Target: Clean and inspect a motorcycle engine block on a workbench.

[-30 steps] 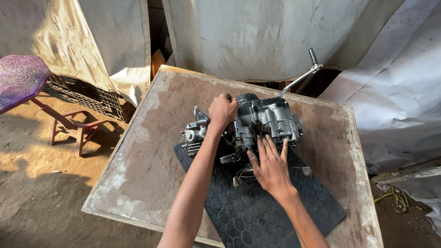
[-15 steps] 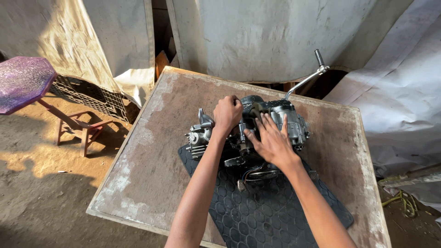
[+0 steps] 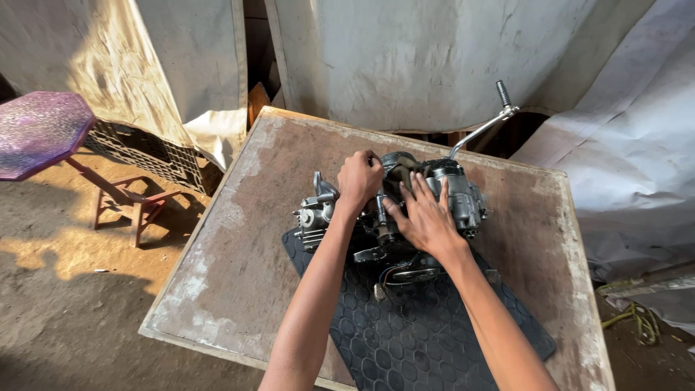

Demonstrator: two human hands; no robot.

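A grey motorcycle engine (image 3: 463, 199) lies on a black rubber mat (image 3: 413, 333) on a worn wooden table (image 3: 239, 253). A long metal lever (image 3: 481, 127) sticks up from its far right side. My left hand (image 3: 360, 181) is closed around a part on top of the engine near its middle. My right hand (image 3: 426, 213) lies flat on the engine's top, fingers spread, just right of the left hand. Both hands hide the middle of the engine.
A purple octagonal stool (image 3: 40, 130) with a reddish frame stands on the dirt floor at left, beside a dark plastic crate (image 3: 148, 152). Pale tarpaulins (image 3: 405, 58) hang behind the table and at right. A yellow-green rope (image 3: 637, 315) lies at lower right.
My right hand has moved up from the engine's near side onto its top, next to the left hand. My left hand has stayed on the engine. The view has shifted slightly.
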